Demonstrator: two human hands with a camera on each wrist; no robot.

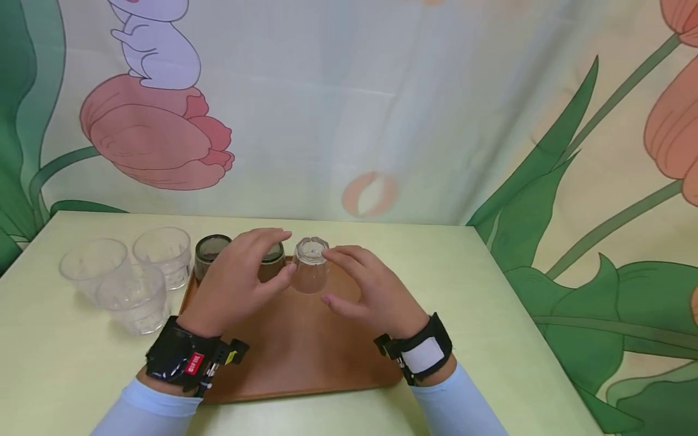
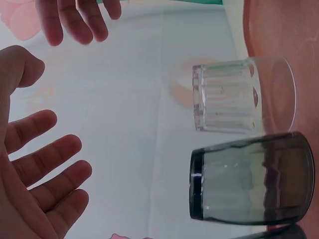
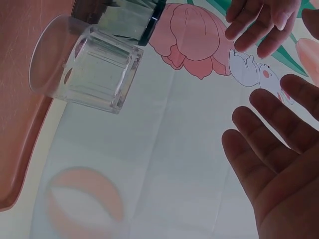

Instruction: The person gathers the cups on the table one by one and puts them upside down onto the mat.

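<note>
A clear glass (image 1: 311, 272) stands upside down on the brown tray (image 1: 294, 357), its thick base upward. To its left, two smoky dark glasses are also upturned: one (image 1: 272, 266) beside it, the other (image 1: 211, 249) at the tray's far left corner. My left hand (image 1: 237, 284) hovers over the tray, partly hiding the dark glasses, its fingers extended. On the other side of the clear glass is my right hand (image 1: 376, 293), with fingers spread. Both wrist views show a gap between the hands and the clear glass (image 2: 224, 97); each palm holds nothing.
Left of the tray, three clear glasses stand upright on the pale table (image 1: 49, 351): one at the back (image 1: 163, 257), one at far left (image 1: 93, 263) and one in front (image 1: 136, 303). A printed cloth (image 1: 305, 121) hangs behind the table.
</note>
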